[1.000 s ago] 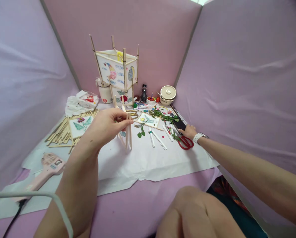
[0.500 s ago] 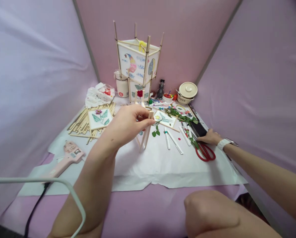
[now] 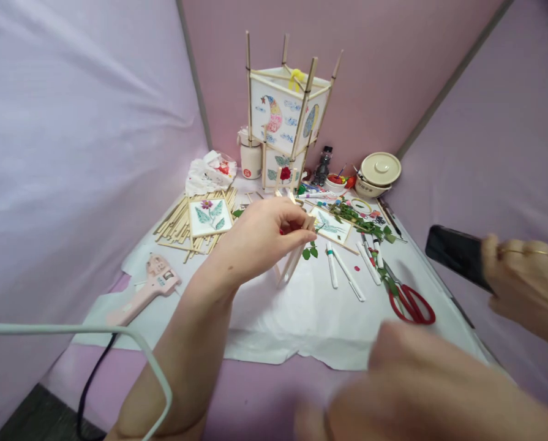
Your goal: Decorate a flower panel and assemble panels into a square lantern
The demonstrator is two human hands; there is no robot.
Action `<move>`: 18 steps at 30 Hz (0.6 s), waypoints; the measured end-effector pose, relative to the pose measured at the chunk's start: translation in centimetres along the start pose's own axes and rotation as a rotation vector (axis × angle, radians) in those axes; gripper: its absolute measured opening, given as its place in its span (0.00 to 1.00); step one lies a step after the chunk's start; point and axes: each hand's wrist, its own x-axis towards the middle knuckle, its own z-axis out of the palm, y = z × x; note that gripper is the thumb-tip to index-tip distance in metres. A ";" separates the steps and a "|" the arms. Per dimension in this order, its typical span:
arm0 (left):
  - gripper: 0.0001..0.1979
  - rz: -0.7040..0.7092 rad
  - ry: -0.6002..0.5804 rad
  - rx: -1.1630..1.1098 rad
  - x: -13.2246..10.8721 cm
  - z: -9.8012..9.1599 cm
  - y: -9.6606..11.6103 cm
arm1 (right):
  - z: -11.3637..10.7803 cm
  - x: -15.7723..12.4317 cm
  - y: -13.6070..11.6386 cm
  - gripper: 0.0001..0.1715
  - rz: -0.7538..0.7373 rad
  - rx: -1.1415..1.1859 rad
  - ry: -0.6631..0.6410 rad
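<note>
My left hand (image 3: 280, 229) pinches the top of a small light-wood stick frame (image 3: 292, 263), which stands upright on the white sheet. Its far side is partly hidden behind my fingers. In the lower right foreground, my right hand (image 3: 406, 383) is smeared by motion, and its fingers cannot be made out. Another person's hand (image 3: 524, 278), wearing a ring, grips a black phone (image 3: 457, 251) above the right edge of the sheet. Red-handled scissors (image 3: 411, 304) lie below that phone. Several white markers (image 3: 348, 275) and green leaf sprigs (image 3: 310, 251) lie right of my left hand.
A paper-panelled stick lantern (image 3: 278, 116) stands at the back. Left are a pink glue gun (image 3: 152, 285) with a cord, loose sticks (image 3: 175, 223) and a flower panel (image 3: 209, 218). A lidded bowl (image 3: 380, 170) sits back right. A pale cable (image 3: 71, 329) crosses the left foreground.
The other person's hand has lifted the black phone off the table and moved it right. My right hand, a fist before, is now blurred. The whole view has shifted; my left hand keeps its hold.
</note>
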 end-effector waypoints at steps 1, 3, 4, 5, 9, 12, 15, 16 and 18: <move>0.09 -0.003 -0.001 -0.005 0.0 0.0 0.0 | 0.5 0.4 -1.1 0.14 -0.036 -0.020 0.031; 0.08 -0.016 -0.003 -0.014 -0.1 0.0 -0.1 | 1.0 1.9 -1.7 0.10 -0.114 -0.092 0.132; 0.08 -0.022 -0.003 -0.017 -0.1 0.0 -0.1 | 1.0 2.9 -1.5 0.08 -0.149 -0.136 0.189; 0.08 -0.029 -0.003 -0.018 -0.2 0.0 -0.1 | 0.9 4.0 -1.0 0.07 -0.177 -0.179 0.233; 0.09 -0.039 0.000 -0.011 -0.3 0.0 -0.1 | 0.3 7.6 0.8 0.05 -0.220 -0.284 0.196; 0.09 -0.012 -0.003 0.003 -0.5 -0.1 -0.1 | 0.1 8.9 0.7 0.03 -0.269 -0.345 0.074; 0.10 0.013 -0.003 0.019 -0.5 -0.2 -0.1 | 0.3 9.7 0.1 0.03 -0.331 -0.392 0.002; 0.11 0.015 -0.001 0.023 -0.5 -0.3 -0.1 | 0.4 10.0 -0.1 0.04 -0.345 -0.410 -0.019; 0.12 0.013 -0.002 0.027 -0.4 -0.3 -0.2 | 0.6 10.7 -0.2 0.04 -0.358 -0.444 -0.067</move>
